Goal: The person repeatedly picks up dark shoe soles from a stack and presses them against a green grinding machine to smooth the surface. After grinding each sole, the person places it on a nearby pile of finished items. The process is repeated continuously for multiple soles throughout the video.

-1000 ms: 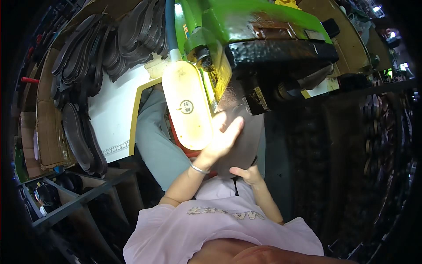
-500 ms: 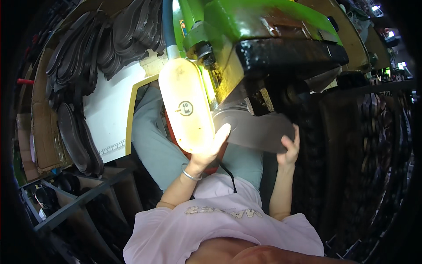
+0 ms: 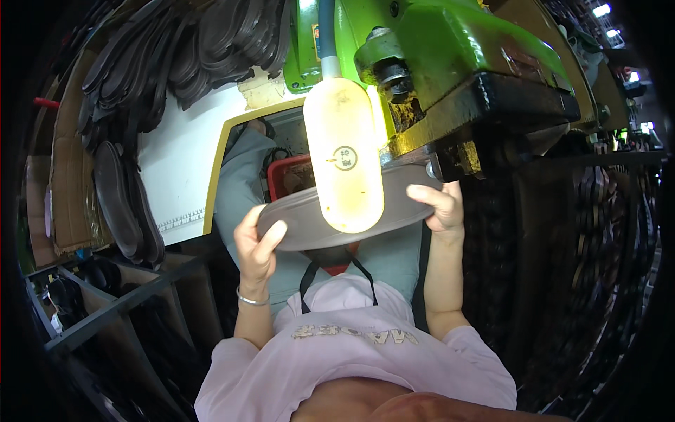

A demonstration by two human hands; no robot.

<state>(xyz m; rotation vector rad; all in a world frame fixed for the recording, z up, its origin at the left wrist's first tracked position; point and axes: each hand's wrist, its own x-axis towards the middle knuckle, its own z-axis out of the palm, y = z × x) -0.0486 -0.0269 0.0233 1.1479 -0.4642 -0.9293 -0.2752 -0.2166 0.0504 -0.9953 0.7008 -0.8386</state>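
The sole (image 3: 299, 221) is held beside the machine (image 3: 485, 77), partly hidden by the lamp (image 3: 344, 155), its ends pinched in the closed grip of left hand (image 3: 256, 243) and right hand (image 3: 444, 207). The latter could be nipped, being so near the machine, if the sole is skewed.

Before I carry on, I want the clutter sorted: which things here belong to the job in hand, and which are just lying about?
Seemingly in the job:
sole, gripped by left hand and right hand
machine, close by
lamp, lit
piled soles, similar-looking

Seemingly lying about:
red bin
cardboard box
rack
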